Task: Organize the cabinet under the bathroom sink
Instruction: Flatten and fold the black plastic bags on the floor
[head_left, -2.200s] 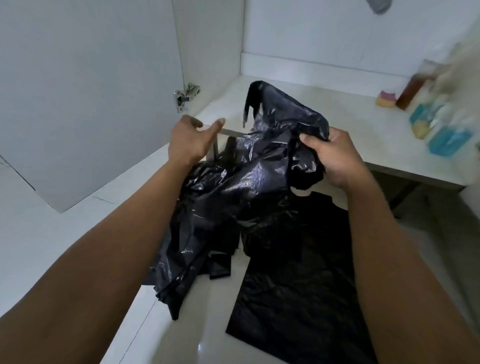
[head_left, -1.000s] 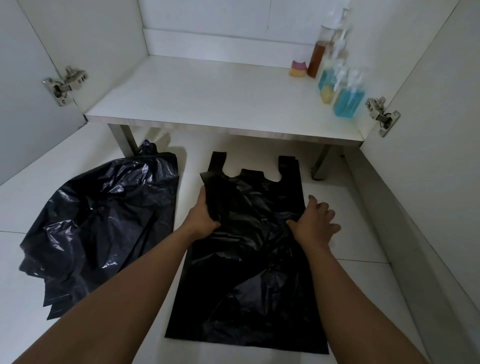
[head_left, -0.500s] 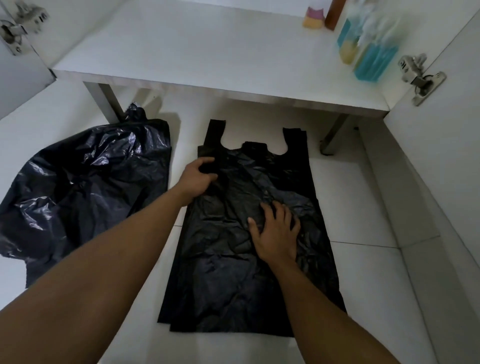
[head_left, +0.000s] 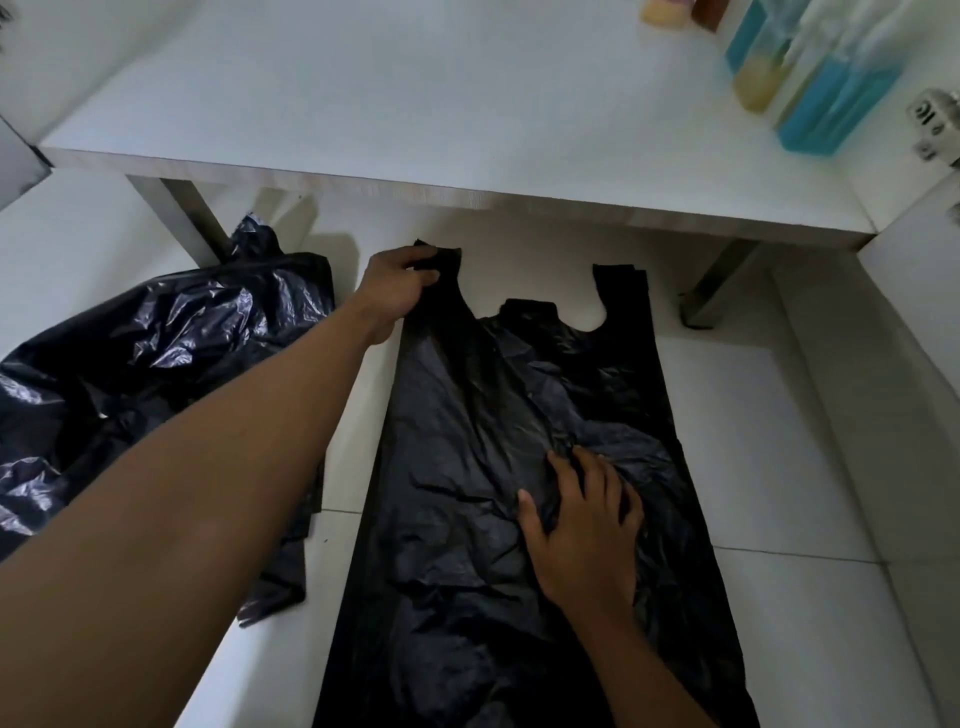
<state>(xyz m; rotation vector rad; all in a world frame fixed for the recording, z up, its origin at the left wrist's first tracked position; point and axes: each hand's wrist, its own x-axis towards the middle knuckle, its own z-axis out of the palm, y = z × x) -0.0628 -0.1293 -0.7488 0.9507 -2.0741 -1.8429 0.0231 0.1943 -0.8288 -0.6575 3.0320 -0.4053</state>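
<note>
A black plastic carrier bag (head_left: 467, 415) lies spread flat on the white tiled floor, handles pointing toward the cabinet. My left hand (head_left: 397, 286) grips the bag's left handle at its far end. My right hand (head_left: 582, 525) presses flat on the middle of the bag, fingers spread over the wrinkled plastic. A heap of crumpled glossy black bags (head_left: 145, 364) lies on the floor to the left, partly under my left forearm.
The white cabinet shelf (head_left: 415, 104) stands on metal legs (head_left: 182, 213) just beyond the bag. Bottles with blue and yellow liquid (head_left: 821, 73) stand at its back right. A door hinge (head_left: 935, 124) shows at the right edge.
My left hand has slid up from the bag's upper left body to its left handle. My right hand stays pressed on the middle of the bag. The view has moved closer.
</note>
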